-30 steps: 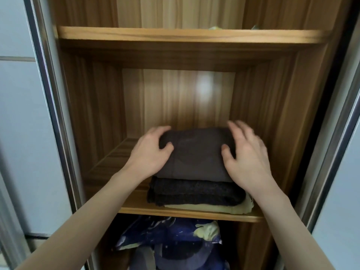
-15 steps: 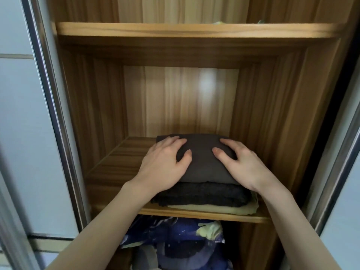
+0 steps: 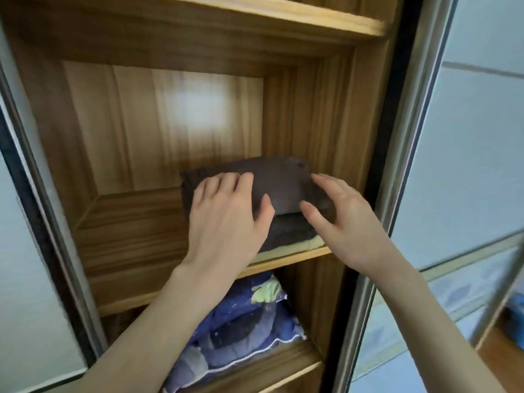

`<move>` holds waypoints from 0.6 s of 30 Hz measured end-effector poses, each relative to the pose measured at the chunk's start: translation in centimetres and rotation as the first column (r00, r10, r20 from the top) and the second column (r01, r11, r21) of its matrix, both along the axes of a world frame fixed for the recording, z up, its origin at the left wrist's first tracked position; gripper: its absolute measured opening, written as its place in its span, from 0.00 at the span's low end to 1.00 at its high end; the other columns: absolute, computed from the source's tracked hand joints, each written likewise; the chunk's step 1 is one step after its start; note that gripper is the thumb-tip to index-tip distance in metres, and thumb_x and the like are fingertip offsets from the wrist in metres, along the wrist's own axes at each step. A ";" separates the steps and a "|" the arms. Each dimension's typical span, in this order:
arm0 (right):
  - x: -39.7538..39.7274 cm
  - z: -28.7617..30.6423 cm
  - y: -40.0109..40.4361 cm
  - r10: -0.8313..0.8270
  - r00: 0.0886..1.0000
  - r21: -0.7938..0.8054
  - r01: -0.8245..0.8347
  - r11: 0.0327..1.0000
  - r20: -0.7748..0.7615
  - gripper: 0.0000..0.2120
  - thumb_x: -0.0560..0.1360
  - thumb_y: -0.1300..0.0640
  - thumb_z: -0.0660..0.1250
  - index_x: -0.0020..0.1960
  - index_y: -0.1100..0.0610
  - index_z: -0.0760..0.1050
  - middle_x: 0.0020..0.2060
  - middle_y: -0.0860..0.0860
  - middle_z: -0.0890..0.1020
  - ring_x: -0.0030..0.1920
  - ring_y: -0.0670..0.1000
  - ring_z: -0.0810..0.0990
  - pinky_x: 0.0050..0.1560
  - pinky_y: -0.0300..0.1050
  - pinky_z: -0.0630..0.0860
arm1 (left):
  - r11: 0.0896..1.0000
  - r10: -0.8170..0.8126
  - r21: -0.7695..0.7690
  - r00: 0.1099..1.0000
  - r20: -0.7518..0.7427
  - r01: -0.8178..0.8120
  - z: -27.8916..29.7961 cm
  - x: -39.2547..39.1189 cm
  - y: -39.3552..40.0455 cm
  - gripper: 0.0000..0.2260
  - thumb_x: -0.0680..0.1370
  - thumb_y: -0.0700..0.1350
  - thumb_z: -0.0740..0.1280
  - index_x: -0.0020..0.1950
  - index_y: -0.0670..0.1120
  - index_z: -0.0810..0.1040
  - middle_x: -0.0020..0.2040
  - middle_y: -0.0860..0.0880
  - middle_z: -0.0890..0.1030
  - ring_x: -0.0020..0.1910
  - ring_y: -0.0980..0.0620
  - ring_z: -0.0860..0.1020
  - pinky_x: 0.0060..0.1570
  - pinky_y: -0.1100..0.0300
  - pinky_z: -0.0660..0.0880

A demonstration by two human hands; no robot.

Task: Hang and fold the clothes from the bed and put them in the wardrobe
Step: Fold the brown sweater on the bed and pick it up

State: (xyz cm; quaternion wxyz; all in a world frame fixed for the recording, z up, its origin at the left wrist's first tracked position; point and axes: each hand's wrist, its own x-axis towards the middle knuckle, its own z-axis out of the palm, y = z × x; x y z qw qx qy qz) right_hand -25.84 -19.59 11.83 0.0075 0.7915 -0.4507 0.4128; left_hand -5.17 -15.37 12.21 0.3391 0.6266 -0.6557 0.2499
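Note:
A folded dark grey garment (image 3: pixel 280 185) lies on top of a small pile on the wardrobe's middle shelf (image 3: pixel 130 231). Under it are a black knitted piece (image 3: pixel 292 229) and a pale yellow one (image 3: pixel 309 243). My left hand (image 3: pixel 226 217) rests flat on the left part of the top garment, fingers straight. My right hand (image 3: pixel 343 219) hovers at the pile's right front corner with fingers spread and relaxed, holding nothing.
A blue patterned quilt (image 3: pixel 241 333) fills the shelf below. The left half of the middle shelf is bare wood. Sliding door frames (image 3: pixel 397 180) stand on both sides, with a pale door panel (image 3: pixel 465 165) at the right. Another shelf (image 3: pixel 283 12) runs above.
The view has swung and tilted left. My right hand has lifted off the top garment and drawn back to its corner. My left hand still lies on it.

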 end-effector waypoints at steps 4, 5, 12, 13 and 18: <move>-1.6 -2.5 5.0 -0.109 0.993 -0.066 0.106 0.992 -0.046 0.27 0.84 0.41 0.62 0.79 0.49 0.66 0.75 0.44 0.72 0.75 0.45 0.69 0.75 0.52 0.68 | 0.978 -0.197 -0.077 0.978 -0.064 0.192 -1.7 -1.5 2.2 0.22 0.83 0.56 0.60 0.72 0.45 0.77 0.69 0.45 0.79 0.70 0.44 0.74 0.69 0.49 0.70; -2.1 -3.1 6.2 -0.160 0.985 -0.095 0.155 0.983 -0.056 0.26 0.84 0.40 0.62 0.79 0.48 0.67 0.75 0.44 0.72 0.75 0.46 0.69 0.76 0.52 0.68 | 0.966 -0.251 -0.086 0.964 -0.088 0.244 -2.1 -1.9 2.6 0.22 0.83 0.56 0.60 0.72 0.45 0.76 0.70 0.46 0.77 0.70 0.45 0.73 0.68 0.51 0.70; -7.9 -7.4 12.5 -0.513 0.858 -0.181 0.509 0.841 0.031 0.26 0.82 0.41 0.63 0.77 0.50 0.70 0.76 0.46 0.72 0.79 0.47 0.66 0.82 0.53 0.54 | 0.847 -0.531 -0.119 0.837 -0.130 0.519 -5.6 -6.8 3.4 0.20 0.83 0.52 0.61 0.71 0.44 0.77 0.69 0.47 0.77 0.68 0.46 0.75 0.65 0.50 0.74; -8.9 -8.0 13.2 -0.561 0.827 -0.185 0.556 0.810 0.027 0.27 0.82 0.41 0.63 0.77 0.51 0.70 0.76 0.46 0.72 0.79 0.48 0.66 0.82 0.55 0.55 | 0.830 -0.557 -0.109 0.820 -0.132 0.547 -6.1 -8.0 3.3 0.20 0.84 0.52 0.61 0.72 0.43 0.76 0.69 0.47 0.77 0.68 0.46 0.75 0.66 0.50 0.74; -14.0 -10.5 15.9 -0.749 0.662 -0.216 0.727 0.651 -0.030 0.28 0.82 0.41 0.62 0.77 0.55 0.71 0.75 0.51 0.74 0.77 0.53 0.70 0.81 0.59 0.58 | 0.730 -0.683 -0.054 0.725 -0.083 0.681 -8.7 -14.8 2.4 0.20 0.84 0.52 0.61 0.72 0.42 0.76 0.69 0.45 0.78 0.68 0.46 0.76 0.66 0.48 0.76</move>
